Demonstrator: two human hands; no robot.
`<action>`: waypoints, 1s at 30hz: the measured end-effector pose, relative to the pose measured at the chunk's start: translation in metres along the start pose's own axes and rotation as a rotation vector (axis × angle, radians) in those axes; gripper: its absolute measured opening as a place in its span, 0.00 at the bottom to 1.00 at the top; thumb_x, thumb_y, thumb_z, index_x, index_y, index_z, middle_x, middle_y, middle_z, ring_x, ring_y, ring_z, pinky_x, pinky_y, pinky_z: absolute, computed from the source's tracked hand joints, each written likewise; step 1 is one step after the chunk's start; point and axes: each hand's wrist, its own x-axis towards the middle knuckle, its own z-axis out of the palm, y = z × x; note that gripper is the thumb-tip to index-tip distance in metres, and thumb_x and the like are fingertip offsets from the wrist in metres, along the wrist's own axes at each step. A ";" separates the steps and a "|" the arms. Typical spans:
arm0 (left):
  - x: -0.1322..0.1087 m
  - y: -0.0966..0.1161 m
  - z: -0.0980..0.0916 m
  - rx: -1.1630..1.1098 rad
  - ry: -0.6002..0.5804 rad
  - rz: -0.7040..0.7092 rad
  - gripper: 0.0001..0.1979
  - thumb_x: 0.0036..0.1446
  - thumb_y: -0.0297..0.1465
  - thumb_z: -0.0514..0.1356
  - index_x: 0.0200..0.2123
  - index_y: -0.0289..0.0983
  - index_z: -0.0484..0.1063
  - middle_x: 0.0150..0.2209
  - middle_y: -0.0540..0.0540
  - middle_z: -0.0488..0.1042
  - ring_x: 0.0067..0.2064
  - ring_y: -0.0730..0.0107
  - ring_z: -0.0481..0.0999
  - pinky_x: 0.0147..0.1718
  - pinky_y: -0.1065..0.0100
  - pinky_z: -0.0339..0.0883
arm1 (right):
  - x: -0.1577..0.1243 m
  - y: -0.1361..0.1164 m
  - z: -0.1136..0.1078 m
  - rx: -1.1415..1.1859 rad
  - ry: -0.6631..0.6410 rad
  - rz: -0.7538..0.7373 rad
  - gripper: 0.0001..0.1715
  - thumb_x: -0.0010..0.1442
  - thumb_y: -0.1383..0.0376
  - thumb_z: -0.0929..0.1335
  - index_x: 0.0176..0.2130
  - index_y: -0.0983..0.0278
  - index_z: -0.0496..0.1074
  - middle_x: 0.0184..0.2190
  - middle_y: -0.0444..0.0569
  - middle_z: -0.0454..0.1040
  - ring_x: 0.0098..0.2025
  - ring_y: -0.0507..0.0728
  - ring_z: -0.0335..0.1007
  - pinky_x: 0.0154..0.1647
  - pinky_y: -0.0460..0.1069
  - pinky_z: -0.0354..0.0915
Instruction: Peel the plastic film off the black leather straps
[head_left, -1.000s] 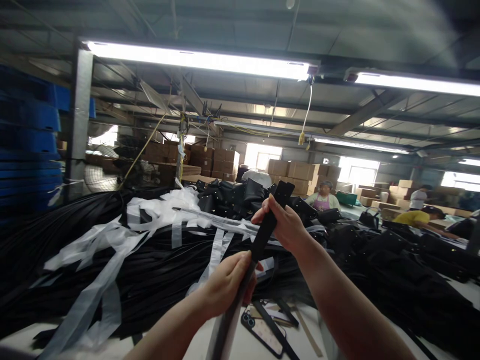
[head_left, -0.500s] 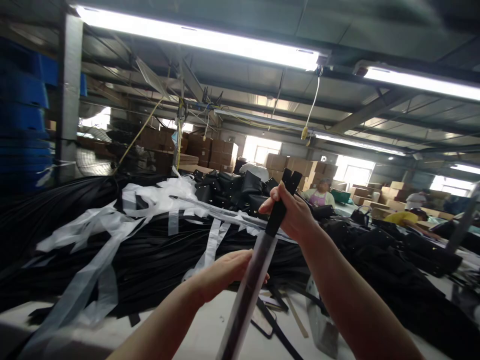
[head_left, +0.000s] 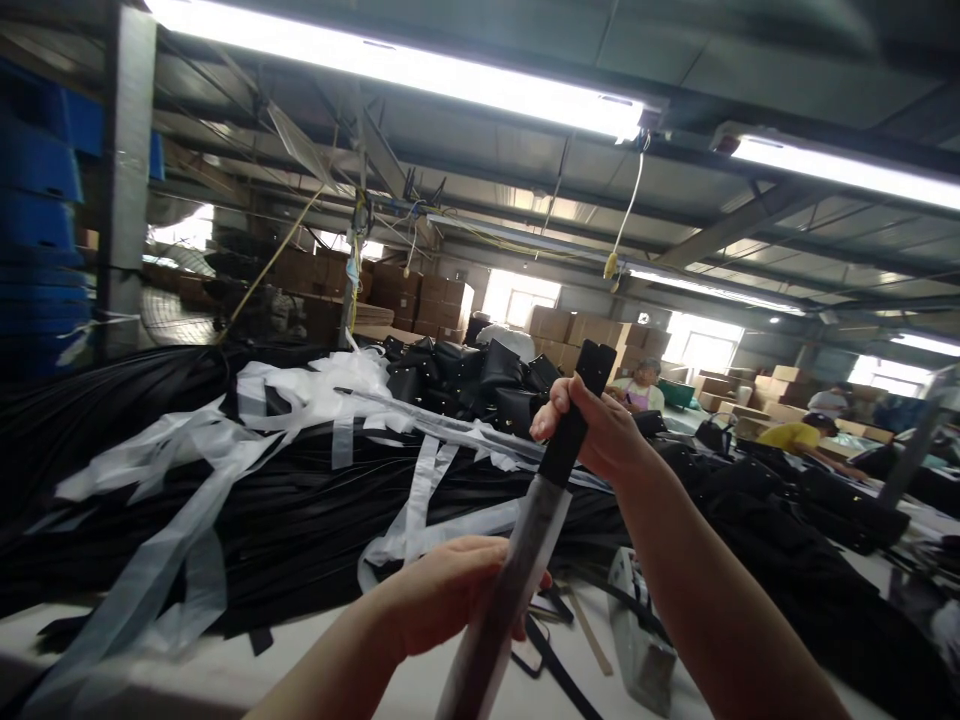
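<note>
My right hand (head_left: 600, 425) is closed around the upper end of black straps (head_left: 566, 440), whose tips with small holes stick out above the fingers. Below that, the straps run inside a translucent plastic sleeve (head_left: 517, 560), which slants down toward me. My left hand (head_left: 457, 585) is wrapped around this sleeve from the left, with fingertips showing past its right side. Behind both hands lies a heap of long black straps (head_left: 292, 510) with loose strips of white plastic sleeve (head_left: 202, 470) draped over it.
On the white table (head_left: 420, 690) near me are a grey metal device (head_left: 643, 640) and a flat stick (head_left: 591, 630). Black bags (head_left: 495, 375) are piled further back. Two co-workers sit beyond, one in a yellow top (head_left: 787, 437). Blue crates (head_left: 37, 220) stand at the left.
Both hands have shifted slightly right, the left one also lower, along with the straps and sleeve. The strap tips, splayed apart before, now lie closer together. The view has turned slightly.
</note>
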 end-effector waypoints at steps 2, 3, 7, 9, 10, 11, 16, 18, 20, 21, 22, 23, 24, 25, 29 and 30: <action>-0.002 -0.002 0.003 0.041 0.050 0.033 0.18 0.52 0.42 0.68 0.36 0.31 0.77 0.29 0.46 0.69 0.28 0.72 0.67 0.31 0.71 0.65 | -0.002 0.001 0.000 -0.010 0.004 0.010 0.20 0.60 0.49 0.69 0.30 0.61 0.70 0.23 0.45 0.76 0.31 0.56 0.74 0.37 0.50 0.67; -0.002 -0.003 0.004 0.081 0.090 0.068 0.18 0.53 0.43 0.67 0.34 0.32 0.76 0.28 0.47 0.67 0.28 0.74 0.64 0.29 0.73 0.62 | -0.002 0.001 0.001 -0.023 0.015 0.019 0.20 0.60 0.48 0.69 0.30 0.61 0.71 0.24 0.46 0.77 0.31 0.56 0.74 0.37 0.50 0.67; 0.002 -0.009 0.004 0.249 0.227 0.238 0.26 0.57 0.53 0.59 0.28 0.33 0.68 0.23 0.52 0.59 0.25 0.76 0.54 0.23 0.74 0.50 | 0.000 0.004 0.005 -0.055 0.103 0.036 0.21 0.57 0.46 0.71 0.30 0.61 0.70 0.25 0.47 0.78 0.31 0.57 0.75 0.37 0.51 0.68; 0.005 -0.010 0.004 0.280 0.278 0.293 0.27 0.56 0.56 0.57 0.27 0.35 0.66 0.23 0.53 0.60 0.24 0.75 0.56 0.22 0.74 0.51 | 0.001 0.006 0.007 -0.042 0.128 0.035 0.22 0.56 0.46 0.71 0.30 0.62 0.70 0.25 0.47 0.79 0.31 0.58 0.76 0.37 0.52 0.69; 0.007 -0.010 0.005 0.278 0.307 0.310 0.27 0.56 0.56 0.57 0.28 0.36 0.66 0.22 0.53 0.61 0.23 0.75 0.59 0.22 0.73 0.53 | 0.002 0.006 0.008 -0.031 0.133 0.035 0.22 0.56 0.46 0.71 0.30 0.62 0.70 0.25 0.48 0.79 0.31 0.57 0.76 0.38 0.52 0.69; 0.009 -0.011 0.006 0.268 0.334 0.318 0.27 0.55 0.57 0.57 0.29 0.36 0.65 0.22 0.53 0.63 0.22 0.74 0.61 0.21 0.73 0.55 | 0.003 0.006 0.009 -0.021 0.137 0.035 0.22 0.56 0.47 0.71 0.30 0.62 0.70 0.26 0.48 0.79 0.31 0.57 0.77 0.38 0.51 0.70; 0.016 -0.006 0.008 0.216 0.417 0.362 0.29 0.54 0.59 0.57 0.30 0.36 0.66 0.21 0.50 0.69 0.20 0.69 0.69 0.19 0.71 0.60 | 0.008 0.005 0.011 -0.008 0.140 -0.006 0.21 0.57 0.48 0.71 0.29 0.63 0.70 0.27 0.50 0.81 0.33 0.57 0.78 0.41 0.52 0.70; 0.018 0.001 0.009 0.225 0.431 0.427 0.28 0.55 0.57 0.57 0.30 0.35 0.68 0.22 0.48 0.72 0.21 0.71 0.69 0.19 0.72 0.60 | 0.011 0.004 0.014 -0.021 0.114 -0.017 0.21 0.58 0.49 0.71 0.30 0.63 0.70 0.28 0.51 0.81 0.34 0.58 0.79 0.43 0.53 0.70; 0.021 0.012 0.011 0.236 0.415 0.477 0.28 0.57 0.57 0.56 0.32 0.35 0.68 0.23 0.46 0.75 0.21 0.70 0.71 0.19 0.72 0.62 | 0.014 0.005 0.019 -0.034 0.071 -0.018 0.20 0.59 0.49 0.70 0.31 0.63 0.70 0.29 0.51 0.81 0.36 0.58 0.79 0.45 0.54 0.70; 0.023 0.018 0.013 0.236 0.407 0.501 0.28 0.57 0.57 0.55 0.32 0.35 0.68 0.23 0.45 0.76 0.21 0.69 0.72 0.19 0.72 0.62 | 0.015 0.007 0.023 -0.041 0.048 -0.018 0.20 0.59 0.49 0.70 0.31 0.63 0.70 0.29 0.51 0.81 0.37 0.59 0.79 0.46 0.54 0.69; 0.024 0.025 0.015 0.227 0.406 0.523 0.28 0.57 0.57 0.55 0.33 0.35 0.68 0.23 0.45 0.76 0.20 0.67 0.73 0.18 0.71 0.63 | 0.016 0.008 0.027 -0.050 0.029 -0.014 0.21 0.60 0.48 0.69 0.32 0.63 0.70 0.30 0.51 0.81 0.37 0.58 0.79 0.46 0.53 0.69; 0.025 0.031 0.018 0.213 0.410 0.543 0.28 0.57 0.58 0.54 0.33 0.36 0.67 0.22 0.45 0.76 0.20 0.67 0.73 0.18 0.71 0.63 | 0.016 0.009 0.031 -0.059 0.012 -0.007 0.21 0.61 0.48 0.69 0.32 0.63 0.70 0.30 0.51 0.82 0.37 0.58 0.78 0.44 0.52 0.69; 0.025 0.038 0.020 0.196 0.416 0.561 0.28 0.57 0.58 0.54 0.34 0.36 0.67 0.22 0.45 0.76 0.19 0.66 0.73 0.17 0.71 0.63 | 0.016 0.010 0.035 -0.067 -0.002 0.002 0.22 0.61 0.48 0.68 0.32 0.63 0.70 0.31 0.51 0.82 0.36 0.58 0.78 0.41 0.51 0.69; 0.024 0.043 0.022 0.182 0.415 0.574 0.28 0.57 0.58 0.54 0.34 0.36 0.67 0.22 0.45 0.76 0.19 0.67 0.73 0.17 0.71 0.63 | 0.016 0.012 0.039 -0.074 -0.009 0.010 0.22 0.62 0.47 0.67 0.31 0.63 0.69 0.31 0.51 0.82 0.35 0.57 0.77 0.38 0.50 0.68; 0.014 0.047 0.023 0.258 0.329 0.562 0.30 0.58 0.57 0.54 0.41 0.34 0.68 0.28 0.42 0.78 0.23 0.65 0.75 0.22 0.69 0.64 | 0.015 0.013 0.044 -0.080 0.038 -0.010 0.21 0.62 0.48 0.67 0.31 0.62 0.67 0.30 0.51 0.81 0.34 0.56 0.76 0.34 0.48 0.66; 0.011 0.044 0.022 0.341 0.328 0.576 0.30 0.57 0.55 0.56 0.47 0.34 0.67 0.33 0.41 0.78 0.27 0.63 0.77 0.25 0.68 0.67 | 0.015 0.012 0.043 -0.073 0.060 -0.014 0.22 0.61 0.47 0.68 0.31 0.62 0.67 0.30 0.51 0.81 0.35 0.57 0.77 0.34 0.48 0.66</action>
